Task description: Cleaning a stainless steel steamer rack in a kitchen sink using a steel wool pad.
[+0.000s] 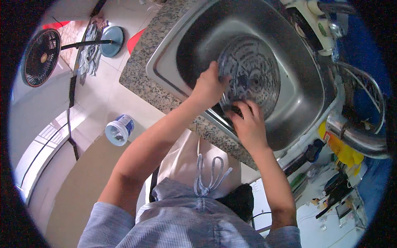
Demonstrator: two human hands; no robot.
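A round, shiny patterned disc (pixel 251 74), possibly a metal steamer plate, is inside the stainless steel sink (pixel 299 130). Its surface carries rings of slot-like marks; I cannot tell whether they are holes. My left hand (pixel 211 86) grips the disc at its left rim, thumb and fingertips against the edge. At the near rim, my right hand (pixel 249 122) curls its fingers over the edge. Something dark shows under the right fingertips, either shadow or a small item. The hands partly hide the near left side of the disc.
Speckled granite counter (pixel 139 71) borders the sink. On the floor at left are a white and blue plastic tub (pixel 119 131) and a pedestal fan (pixel 43 57). Right of the sink are a shiny metal cylinder (pixel 338 124), a yellow item (pixel 344 152) and a wire rack (pixel 372 90).
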